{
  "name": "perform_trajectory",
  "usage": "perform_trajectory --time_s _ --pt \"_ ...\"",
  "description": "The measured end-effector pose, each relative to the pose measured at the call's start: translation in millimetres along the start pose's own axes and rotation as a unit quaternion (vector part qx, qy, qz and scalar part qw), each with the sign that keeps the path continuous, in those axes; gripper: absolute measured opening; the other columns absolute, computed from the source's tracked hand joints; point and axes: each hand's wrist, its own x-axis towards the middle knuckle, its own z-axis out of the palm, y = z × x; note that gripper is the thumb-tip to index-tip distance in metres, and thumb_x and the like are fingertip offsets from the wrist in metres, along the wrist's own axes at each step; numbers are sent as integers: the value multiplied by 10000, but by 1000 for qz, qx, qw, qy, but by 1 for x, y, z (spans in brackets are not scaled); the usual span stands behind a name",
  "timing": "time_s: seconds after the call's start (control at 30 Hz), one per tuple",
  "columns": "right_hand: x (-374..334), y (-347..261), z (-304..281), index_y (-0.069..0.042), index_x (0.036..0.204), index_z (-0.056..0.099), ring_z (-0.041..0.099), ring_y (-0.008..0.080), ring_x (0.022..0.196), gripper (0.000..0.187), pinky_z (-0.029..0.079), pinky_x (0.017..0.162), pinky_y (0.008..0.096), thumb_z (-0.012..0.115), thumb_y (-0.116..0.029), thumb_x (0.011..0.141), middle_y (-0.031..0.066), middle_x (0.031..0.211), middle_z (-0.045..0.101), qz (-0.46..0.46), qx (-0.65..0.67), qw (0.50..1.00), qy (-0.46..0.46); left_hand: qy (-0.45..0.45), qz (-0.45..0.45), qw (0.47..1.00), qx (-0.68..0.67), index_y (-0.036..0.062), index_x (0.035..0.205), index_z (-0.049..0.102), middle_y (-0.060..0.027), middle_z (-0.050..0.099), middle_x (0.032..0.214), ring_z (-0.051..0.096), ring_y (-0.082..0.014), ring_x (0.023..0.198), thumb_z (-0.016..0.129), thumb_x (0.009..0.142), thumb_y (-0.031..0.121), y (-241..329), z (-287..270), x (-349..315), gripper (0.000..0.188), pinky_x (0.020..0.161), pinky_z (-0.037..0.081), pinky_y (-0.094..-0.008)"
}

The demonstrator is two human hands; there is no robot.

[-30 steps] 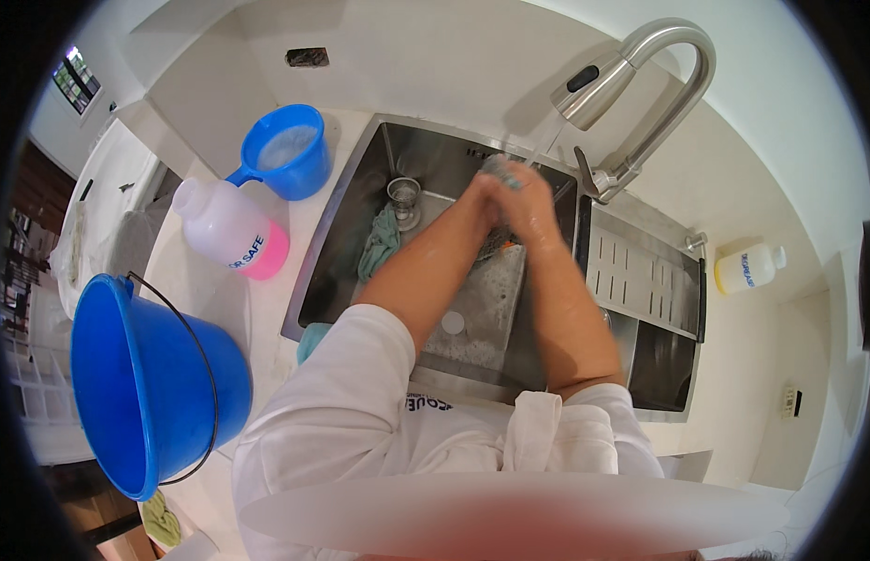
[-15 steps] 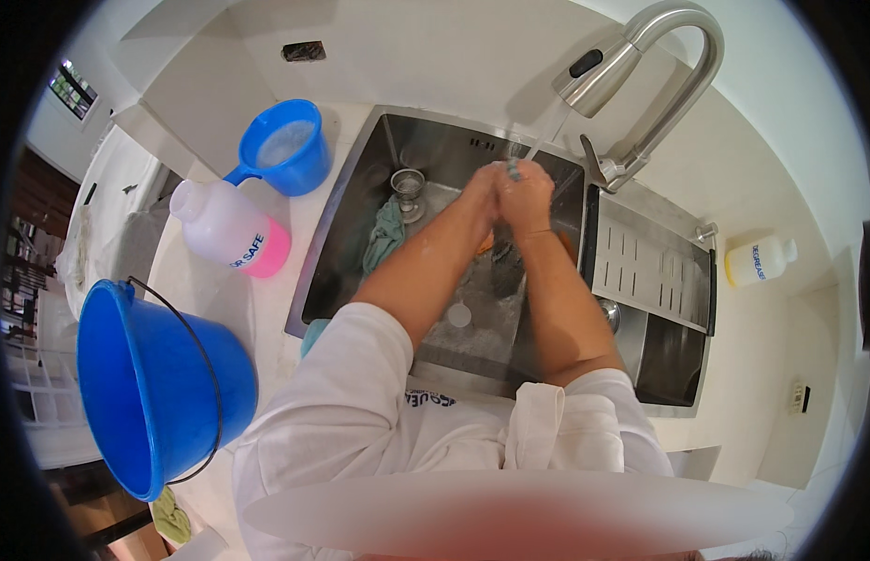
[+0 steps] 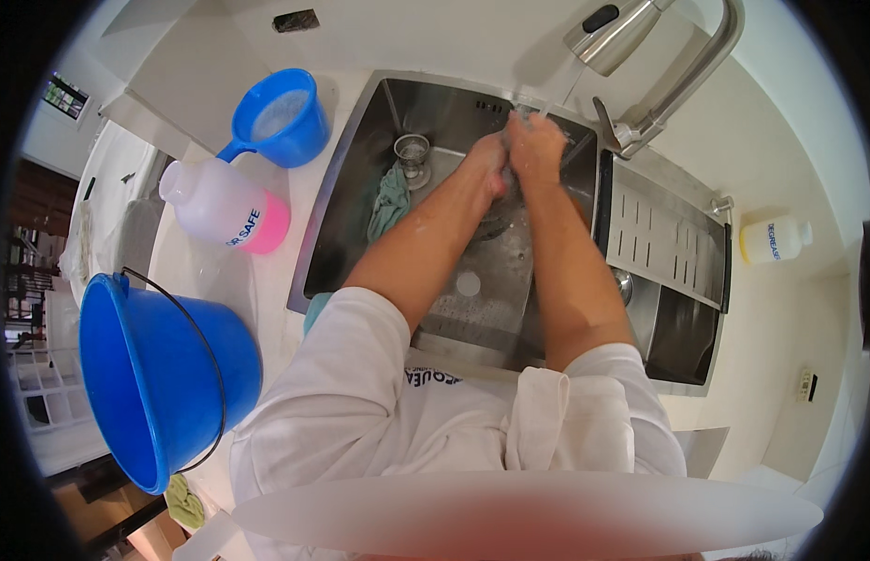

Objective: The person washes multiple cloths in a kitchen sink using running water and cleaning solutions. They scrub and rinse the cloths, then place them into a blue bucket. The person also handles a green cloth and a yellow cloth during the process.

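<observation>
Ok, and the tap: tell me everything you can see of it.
The tap looks like brushed silver metal and stands at the back edge of the sink. Its arched neck is cut off by the picture's top; the spray head, with a black oval patch, points downward. A lever rises beside the base. Water runs toward the left hand and right hand; neither touches the tap.

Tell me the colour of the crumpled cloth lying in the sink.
The cloth is a muted grey-green; the head view shows it best.
</observation>
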Motion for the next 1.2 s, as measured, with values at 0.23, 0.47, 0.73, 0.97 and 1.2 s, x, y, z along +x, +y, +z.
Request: perform_trajectory --time_s 0.23,0.47,0.73,0.97,1.2 --pt "-18 2 12 0 648 578 544 361 697 271 447 652 387 548 -256 732 178 694 565 -137 40 989 35 -238 -52 959 -147 48 973 523 -125 564 963 548 -257 873 444 845 295 9 -14 10 288 767 433 -406" --pt "53 53 -9 8 717 558 528 357 680 335 429 626 381 535 -323 769 177 700 548 -147 -110 981 63 11 1 983 184 14 1128 461 -149 520 1081 499 -238 1009 478 834 372 13 13 -52 463 849 401 -404" --pt "61 28 -55 9 968 524 540 302 811 462 408 747 325 573 -394 746 188 904 569 -18 16 986 -166 -151 2 922 355 -47 1116 465 -138 534 1059 528 -216 950 551 800 372 58 17 -68 532 806 423 -340" --pt "33 41 -50 2 1163 419 489 287 1000 699 362 860 352 698 -353 629 194 1051 520 -85 169 980 -67 -103 46 938 329 -86 1058 481 -155 543 1022 540 -212 921 540 810 373 77 48 -70 525 785 435 -333" --pt "1 59 -32 2 1052 497 534 259 844 513 404 779 335 689 -250 648 148 905 565 -3 245 953 -180 -120 87 942 300 -34 1021 511 -120 564 968 546 -210 888 519 824 372 82 47 -64 452 775 439 -341"
